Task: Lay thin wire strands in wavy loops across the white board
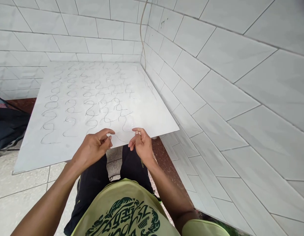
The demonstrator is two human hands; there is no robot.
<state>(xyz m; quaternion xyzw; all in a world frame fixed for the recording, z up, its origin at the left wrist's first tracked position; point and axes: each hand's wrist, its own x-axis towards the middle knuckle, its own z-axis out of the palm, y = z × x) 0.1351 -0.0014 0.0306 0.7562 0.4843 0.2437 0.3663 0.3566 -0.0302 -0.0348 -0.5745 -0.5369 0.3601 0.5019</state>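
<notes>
thin, dark, curved strand (120, 140) is at the near edge of the white, flat, rectangular counter (154, 114), in the gap between the two hands. left hand (93, 147) is to the left of it, thumb and index finger brought together in a pinch on the strand's left end; other fingers curled in. right hand (142, 146) is to the right of it, thumb and index finger close together, remaining fingers bent; strand runs toward these fingers, but too fine to tell if they actually grip it. the strand sags a little between the hands, toward the near side. hands are near each other, not touching, both over the near edge of the counter.

thin, dark, curly loose strands (91, 113) lie on the counter in rough rows and columns, from the left part to the middle, just beyond the hands and on to the far edge. one of them ends just beside the right hand's fingertips. a few fainter lines at far right.

white, rectangular wall tiles (206, 82) stand behind and to the right. thin, pale cable (141, 29) hangs in the far corner. black fabric bag-like thing (8, 126) at left, beside the counter.
</notes>
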